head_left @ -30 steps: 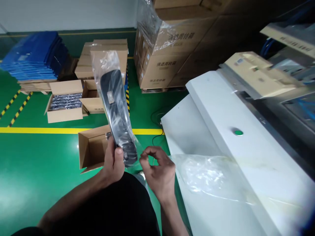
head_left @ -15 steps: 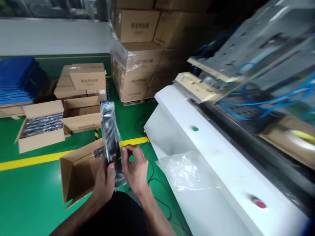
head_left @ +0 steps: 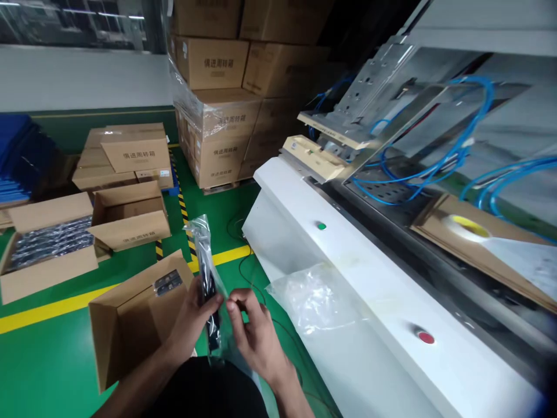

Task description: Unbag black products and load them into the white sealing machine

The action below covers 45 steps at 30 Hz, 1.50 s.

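Note:
A long black part in a clear plastic bag [head_left: 206, 273] stands edge-on, upright, above my lap. My left hand [head_left: 194, 316] grips its lower end from the left. My right hand [head_left: 251, 328] pinches the bag's lower edge from the right, fingers curled. Behind my left hand sits an open cardboard box [head_left: 130, 319] on the green floor, with a small dark item at its flap. A loose clear plastic bag [head_left: 317, 296] lies on the sloped white machine cover [head_left: 369, 261] to my right.
An open box of bagged black parts [head_left: 46, 247] and another open box [head_left: 128, 217] sit on the floor at left. Wrapped stacked cartons [head_left: 217, 125] stand behind. The machine carries a green button [head_left: 321, 226], a red button [head_left: 425, 337], blue hoses [head_left: 435, 168] and a tape roll [head_left: 465, 226].
The view swung up and right toward the machine. The bagged part turned edge-on and sank lower; my right hand closed in on its lower edge.

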Each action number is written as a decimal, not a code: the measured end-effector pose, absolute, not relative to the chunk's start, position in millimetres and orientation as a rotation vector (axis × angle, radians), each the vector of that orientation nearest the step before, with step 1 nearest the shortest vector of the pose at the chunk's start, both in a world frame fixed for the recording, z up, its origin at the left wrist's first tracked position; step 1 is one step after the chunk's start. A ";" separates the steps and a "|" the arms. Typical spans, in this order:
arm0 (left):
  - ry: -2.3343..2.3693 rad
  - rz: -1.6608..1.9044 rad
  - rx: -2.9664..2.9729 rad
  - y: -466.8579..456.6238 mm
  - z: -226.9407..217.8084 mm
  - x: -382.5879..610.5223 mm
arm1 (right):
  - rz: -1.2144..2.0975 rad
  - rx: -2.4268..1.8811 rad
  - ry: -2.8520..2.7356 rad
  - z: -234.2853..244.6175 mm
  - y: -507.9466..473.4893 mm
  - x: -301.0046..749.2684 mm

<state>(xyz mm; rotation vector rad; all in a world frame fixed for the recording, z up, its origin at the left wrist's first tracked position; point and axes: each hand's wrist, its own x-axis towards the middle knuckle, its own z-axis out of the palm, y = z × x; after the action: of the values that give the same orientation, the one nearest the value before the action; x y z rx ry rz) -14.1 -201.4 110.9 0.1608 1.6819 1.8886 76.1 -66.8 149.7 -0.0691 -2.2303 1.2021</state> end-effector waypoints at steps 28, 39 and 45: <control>2.314 1.280 0.388 -34.9 77.3 46.9 | 1.034 -0.878 -1.828 79.9 118.0 117.6; 1.251 1.465 0.138 -22.8 63.6 45.8 | 1.678 -1.030 -1.319 61.5 157.7 160.6; 1.124 1.335 0.201 1.4 52.8 35.9 | 1.735 -0.705 -1.392 90.7 161.5 194.0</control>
<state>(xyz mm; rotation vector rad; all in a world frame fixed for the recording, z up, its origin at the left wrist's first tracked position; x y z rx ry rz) 35.9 1.4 52.8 0.2011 1.1236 1.3345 194.0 161.5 90.7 -0.7050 -1.3919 1.7352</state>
